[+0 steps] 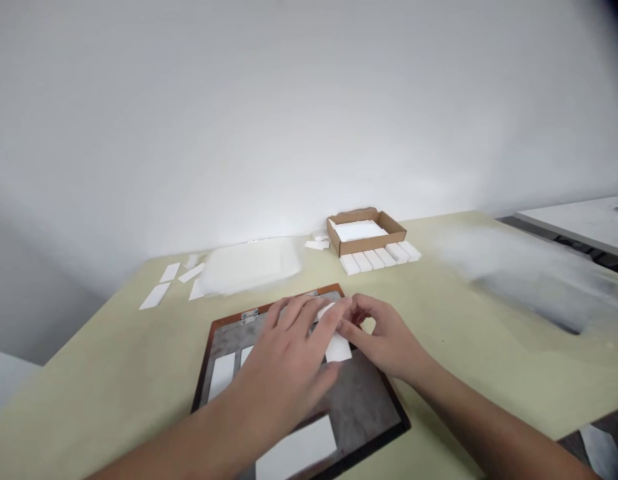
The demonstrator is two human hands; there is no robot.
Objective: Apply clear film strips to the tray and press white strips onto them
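A dark-framed tray with a grey inner surface and metal hinges at its far edge lies before me. In it, a small white card is partly hidden under my hands. My left hand reaches over the tray with its fingers stretched out, the index finger across the card and the thumb apart. At the card's right side, my right hand has thumb and index finger pinched together on its edge. Another white piece lies at the tray's left, and a larger white rectangle at its near side.
Farther back stands an open cardboard box with white sheets inside. A row of white blocks lies before it. Loose white strips are at the left, beside a blurred white patch. Another blurred patch covers the table's right side.
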